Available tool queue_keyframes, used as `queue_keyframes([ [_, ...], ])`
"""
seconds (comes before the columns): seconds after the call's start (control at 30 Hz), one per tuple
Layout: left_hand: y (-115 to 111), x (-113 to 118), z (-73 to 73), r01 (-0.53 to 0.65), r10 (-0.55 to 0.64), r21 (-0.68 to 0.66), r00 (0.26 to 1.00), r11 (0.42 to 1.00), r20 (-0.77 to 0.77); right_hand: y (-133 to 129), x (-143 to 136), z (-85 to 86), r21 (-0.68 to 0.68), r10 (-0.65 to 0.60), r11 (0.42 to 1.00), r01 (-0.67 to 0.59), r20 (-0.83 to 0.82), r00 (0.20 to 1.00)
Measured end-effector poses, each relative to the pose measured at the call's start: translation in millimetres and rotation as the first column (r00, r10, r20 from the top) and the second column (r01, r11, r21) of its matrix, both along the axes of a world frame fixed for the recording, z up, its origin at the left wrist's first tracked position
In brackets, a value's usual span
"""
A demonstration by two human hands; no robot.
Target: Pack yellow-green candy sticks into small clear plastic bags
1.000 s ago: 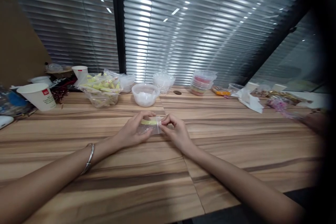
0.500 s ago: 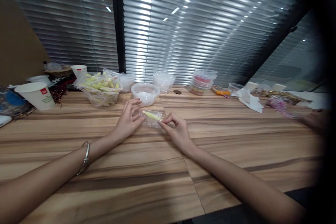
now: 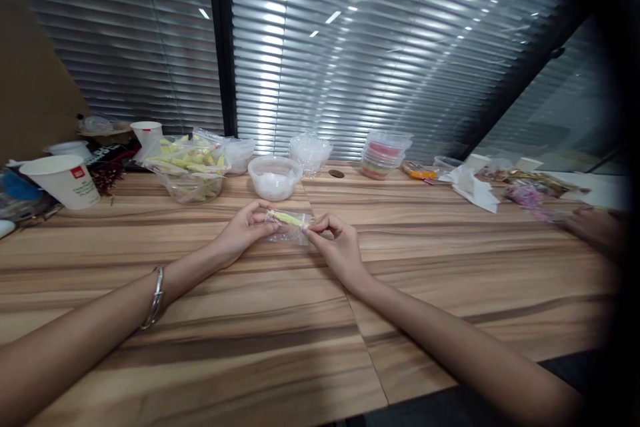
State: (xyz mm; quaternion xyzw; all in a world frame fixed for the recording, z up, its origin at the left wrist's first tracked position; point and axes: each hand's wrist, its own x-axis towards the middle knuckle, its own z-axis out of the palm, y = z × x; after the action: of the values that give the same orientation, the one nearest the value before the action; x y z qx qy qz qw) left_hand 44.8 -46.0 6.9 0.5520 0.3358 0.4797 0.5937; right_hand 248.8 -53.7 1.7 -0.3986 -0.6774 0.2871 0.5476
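Between my hands is a small clear plastic bag (image 3: pixel 287 233) with a slim yellow-green piece (image 3: pixel 289 219) inside. My left hand (image 3: pixel 246 230) is closed on the bag's left end, thumb below and fingers above. My right hand (image 3: pixel 340 243) pinches the right end between thumb and forefinger. Just beyond the bag stands a round clear tub (image 3: pixel 275 179) with whitish, see-through material in it. To the left, a clear container (image 3: pixel 187 188) is heaped with similar yellow-green pieces. What exactly these pieces are, I cannot make out.
Paper cups (image 3: pixel 65 181) and dark odds and ends crowd the left. Stacked clear tubs (image 3: pixel 384 155), bagged tubs (image 3: pixel 310 153) and an orange packet (image 3: pixel 420 172) line the window side. At right lie crumpled tissue (image 3: pixel 473 188), wrappers and another person's hand (image 3: pixel 595 227).
My left hand has come down and its fingers have closed on the bag's left end. My right hand keeps its pinch in nearly the same spot.
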Motion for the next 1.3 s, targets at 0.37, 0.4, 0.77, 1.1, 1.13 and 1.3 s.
queue_keyframes([
  [0.37,0.9,-2.2,-0.5,0.071,-0.065,-0.061,0.993,0.996,0.103,-5.3,0.3,5.6,0.035,0.045,0.998,-0.047,0.046,0.998],
  [0.4,0.8,-2.1,0.1,0.076,-0.069,-0.064,0.992,0.995,0.11,-5.5,0.3,5.7,0.041,0.06,0.997,-0.062,0.059,0.996],
  [0.77,-0.9,-1.6,3.2,0.078,-0.065,-0.13,0.993,0.989,0.1,2.9,-0.6,-0.4,0.001,0.087,0.996,-0.088,0.058,0.994],
  [1.1,5.7,-4.1,-1.4,0.024,0.002,-0.166,0.988,0.986,0.157,2.2,-1.5,2.5,-0.036,0.187,0.982,-0.185,0.058,0.981],
  [1.13,6.0,-4.2,-1.5,0.016,0.011,-0.168,0.987,0.986,0.16,1.5,-1.8,3.6,-0.034,0.197,0.98,-0.195,0.062,0.978],
  [1.3,7.1,-5.1,-1.3,-0.004,0.043,-0.178,0.975,0.984,0.216,-2.1,-2.8,6.7,0.057,0.21,0.974,-0.22,0.153,0.966],
])
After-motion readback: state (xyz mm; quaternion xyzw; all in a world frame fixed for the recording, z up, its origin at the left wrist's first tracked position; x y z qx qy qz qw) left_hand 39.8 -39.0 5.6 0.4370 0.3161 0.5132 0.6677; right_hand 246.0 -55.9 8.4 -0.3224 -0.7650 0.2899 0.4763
